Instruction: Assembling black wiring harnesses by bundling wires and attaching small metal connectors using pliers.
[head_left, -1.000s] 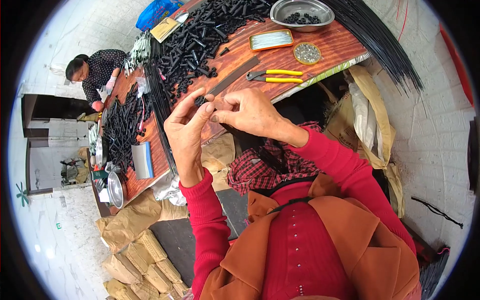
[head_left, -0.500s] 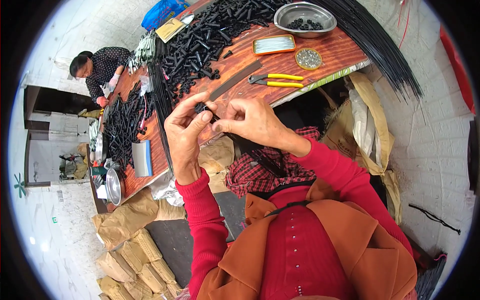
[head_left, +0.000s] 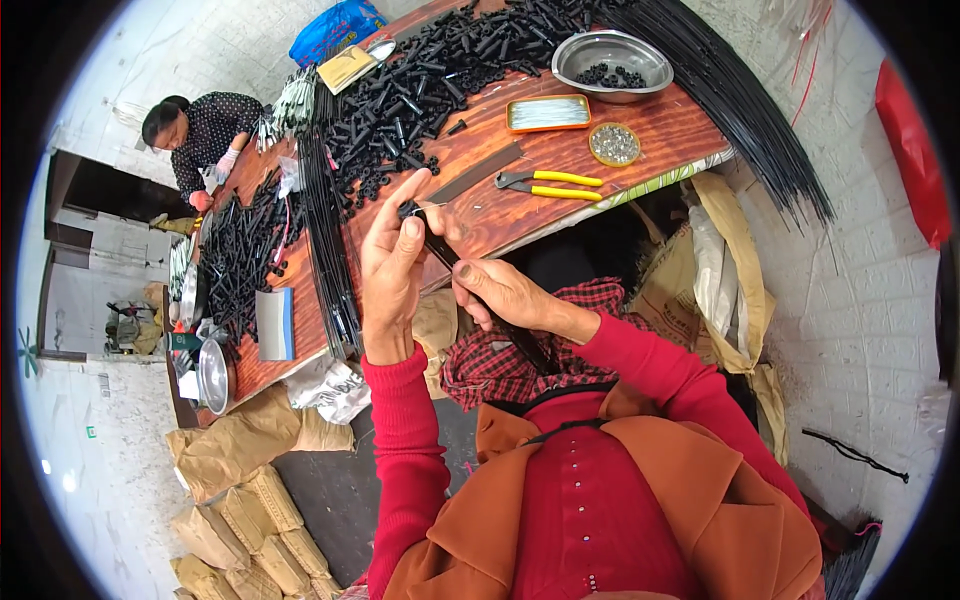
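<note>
Hands raised over wooden table (head_left: 480,215) edge. Left hand (head_left: 392,270) fingers pinch top end of black rod (head_left: 440,250); right hand (head_left: 500,295) grips rod lower down. Yellow-handled pliers (head_left: 550,184) lie on table beyond.

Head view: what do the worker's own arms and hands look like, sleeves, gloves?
Both hands are bare, no gloves: left hand, right hand. Both forearms wear long bright red knit sleeves with ribbed cuffs at the wrists. No rings, watch or markings can be made out.
</note>
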